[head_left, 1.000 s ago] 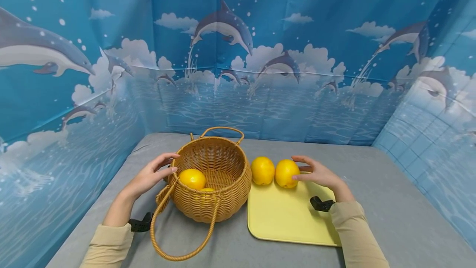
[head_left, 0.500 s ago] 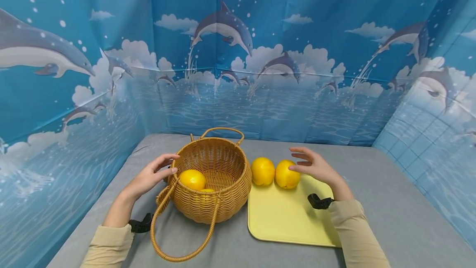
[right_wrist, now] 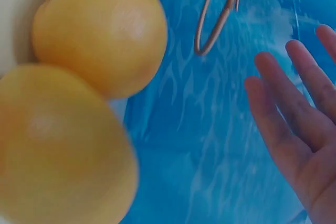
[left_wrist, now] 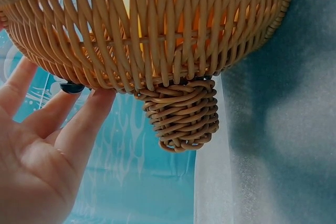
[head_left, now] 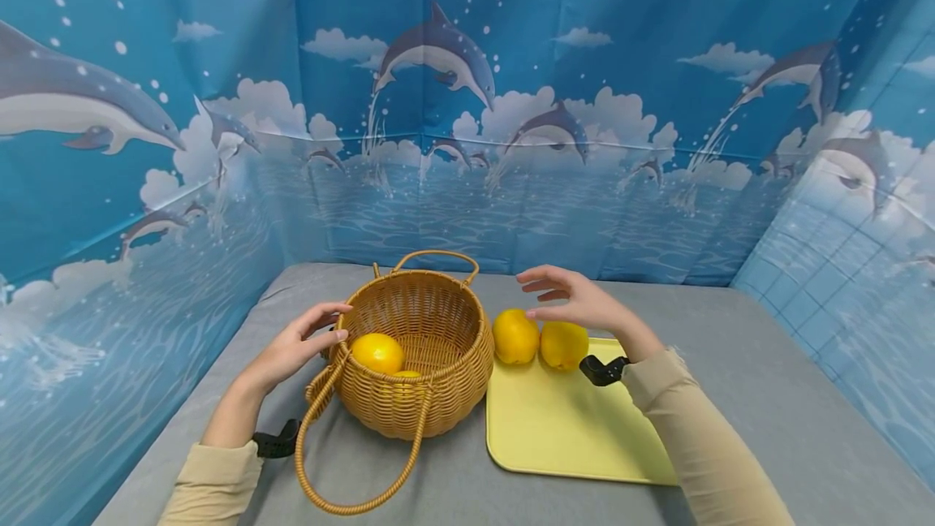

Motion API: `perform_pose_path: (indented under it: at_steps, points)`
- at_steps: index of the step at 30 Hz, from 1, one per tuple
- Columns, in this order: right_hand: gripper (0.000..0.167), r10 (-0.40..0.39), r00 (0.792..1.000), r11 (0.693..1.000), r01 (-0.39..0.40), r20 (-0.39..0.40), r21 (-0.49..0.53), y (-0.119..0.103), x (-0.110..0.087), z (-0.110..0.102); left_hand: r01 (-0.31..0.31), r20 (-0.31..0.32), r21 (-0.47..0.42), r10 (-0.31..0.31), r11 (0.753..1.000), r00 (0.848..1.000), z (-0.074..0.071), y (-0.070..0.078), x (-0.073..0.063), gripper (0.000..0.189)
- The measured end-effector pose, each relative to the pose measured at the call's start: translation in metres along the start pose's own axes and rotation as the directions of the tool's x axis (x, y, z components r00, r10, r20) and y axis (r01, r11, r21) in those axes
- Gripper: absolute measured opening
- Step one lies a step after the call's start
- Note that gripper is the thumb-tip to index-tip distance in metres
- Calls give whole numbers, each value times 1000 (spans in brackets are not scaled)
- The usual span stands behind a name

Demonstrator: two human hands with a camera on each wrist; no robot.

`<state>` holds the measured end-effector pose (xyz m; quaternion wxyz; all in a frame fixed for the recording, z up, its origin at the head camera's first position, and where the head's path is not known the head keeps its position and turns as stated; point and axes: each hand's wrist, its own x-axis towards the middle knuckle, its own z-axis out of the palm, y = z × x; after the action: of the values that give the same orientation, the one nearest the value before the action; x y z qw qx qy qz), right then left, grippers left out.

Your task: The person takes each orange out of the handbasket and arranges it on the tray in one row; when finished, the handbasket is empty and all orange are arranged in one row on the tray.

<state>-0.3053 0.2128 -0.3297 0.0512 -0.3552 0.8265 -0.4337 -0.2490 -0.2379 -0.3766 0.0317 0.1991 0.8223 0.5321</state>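
Observation:
A round wicker basket (head_left: pixel 453 400) stands left of centre, holding a yellow-orange fruit (head_left: pixel 377 352) and part of another fruit (head_left: pixel 407 375) low behind its front wall. My left hand (head_left: pixel 292 351) touches the basket's left rim; in the left wrist view the fingers (left_wrist: pixel 86 124) lie extended against its outer weave. My right hand (head_left: pixel 577 299) hovers above two more yellow-orange fruits, the left fruit (head_left: pixel 514 338) beside the basket and the right fruit (head_left: pixel 564 346), whose top it partly hides. In the right wrist view its fingers (right_wrist: pixel 283 93) are spread and hold nothing.
A yellow tray (head_left: pixel 570 437) lies right of the basket, under the right forearm. One basket handle (head_left: pixel 358 506) droops onto the grey table (head_left: pixel 767 396) in front; the other handle (head_left: pixel 438 251) stands at the back. Dolphin-print curtains (head_left: pixel 467 209) enclose the table.
My right hand has left the right-hand fruit and moved left and up, over both fruits. The left hand, basket and fruits have stayed in place.

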Motion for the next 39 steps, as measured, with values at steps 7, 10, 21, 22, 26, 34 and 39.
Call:
perform_pose_path:
  at_steps: [7, 10, 21, 22, 26, 34, 39]
  points:
    - [47, -39, 995, 999, 41, 96, -15, -26, 28, 6, -2, 5, -6, 3, 1000, 1000, 0, 0, 0, 46]
    - [50, -43, 990, 999, 47, 137, -26, -37, 40, 8, -8, 5, -2, 8, 1000, 1000, 0, 0, 0, 47]
    - [50, -64, 961, 996, 79, 270, -46, -66, 79, 18, -8, 5, -7, 8, 1000, 1000, 0, 1, 0, 45]
    - [50, -62, 957, 996, 78, 284, -46, -68, 82, 20, -7, 5, -8, 7, 1000, 1000, 0, 1, 0, 45]
    - [50, -41, 935, 996, 67, 352, -61, -74, 95, 29, -3, 3, -12, 4, 1000, 1000, 0, 1, -1, 45]
    - [51, -28, 880, 989, 93, 475, -113, -84, 121, 47, -23, 7, -11, 24, 1000, 1000, 0, 1, 0, 44]
    - [52, -52, 848, 991, 110, 528, -78, -93, 136, 59, -22, 6, -14, 22, 1000, 1000, 0, 1, 1, 43]
